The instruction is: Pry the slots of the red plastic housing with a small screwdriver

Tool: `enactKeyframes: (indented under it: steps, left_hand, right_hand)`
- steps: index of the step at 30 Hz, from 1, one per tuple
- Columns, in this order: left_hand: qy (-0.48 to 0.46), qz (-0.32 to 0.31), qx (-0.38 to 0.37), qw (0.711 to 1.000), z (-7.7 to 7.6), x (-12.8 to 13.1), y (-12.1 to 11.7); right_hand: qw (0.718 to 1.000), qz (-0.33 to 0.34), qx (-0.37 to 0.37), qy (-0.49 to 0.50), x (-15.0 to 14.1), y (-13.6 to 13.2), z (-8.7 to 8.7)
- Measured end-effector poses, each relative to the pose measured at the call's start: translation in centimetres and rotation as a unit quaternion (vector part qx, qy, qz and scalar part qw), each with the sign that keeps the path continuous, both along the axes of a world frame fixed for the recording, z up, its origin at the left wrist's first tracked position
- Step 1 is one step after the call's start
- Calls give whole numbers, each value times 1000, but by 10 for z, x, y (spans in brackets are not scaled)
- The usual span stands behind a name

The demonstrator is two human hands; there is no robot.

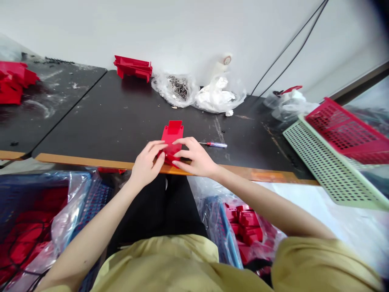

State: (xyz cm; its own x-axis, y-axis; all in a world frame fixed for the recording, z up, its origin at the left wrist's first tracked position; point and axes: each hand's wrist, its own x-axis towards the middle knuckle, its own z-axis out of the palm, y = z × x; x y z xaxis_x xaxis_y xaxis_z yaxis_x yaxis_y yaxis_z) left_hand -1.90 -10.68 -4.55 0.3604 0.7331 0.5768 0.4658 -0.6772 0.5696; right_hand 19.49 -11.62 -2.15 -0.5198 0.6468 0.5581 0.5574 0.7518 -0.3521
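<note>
A flat red plastic part lies on the black table near its front edge. My left hand grips its near left side, fingers curled onto it. My right hand holds its near right side, with thumb and fingers pressed on the plastic. The near end of the part is hidden under my fingers. A small screwdriver with a red and clear handle lies just right of my right hand.
Red plastic parts sit at the table's far edge beside clear bags. More red parts are far left. Green and red baskets lean at right. Blue bins with red parts flank my lap.
</note>
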Motion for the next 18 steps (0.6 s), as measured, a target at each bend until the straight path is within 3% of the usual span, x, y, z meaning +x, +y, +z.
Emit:
enactKeyframes:
  steps: [4,9,13,15,18]
  left_hand:
    - [-78,88,6,993,-6,-3,6]
    - [-111,132,5,985,-11,-7,12]
    - [-67,104,-5,992,-4,-6,12]
    - [-40,80,-1,996,-2,-5,13]
    - [-15,52,11,998,-2,-5,16]
  right_hand:
    - [986,-64,-60,140,-3,-7,10]
    - [938,-113,-146,294,15,-44,52]
    - [780,-156,-264,545,34,-107,74]
    - [684,-207,-308,628,43,-142,70]
    - [600,-289,-341,664,61,-193,45]
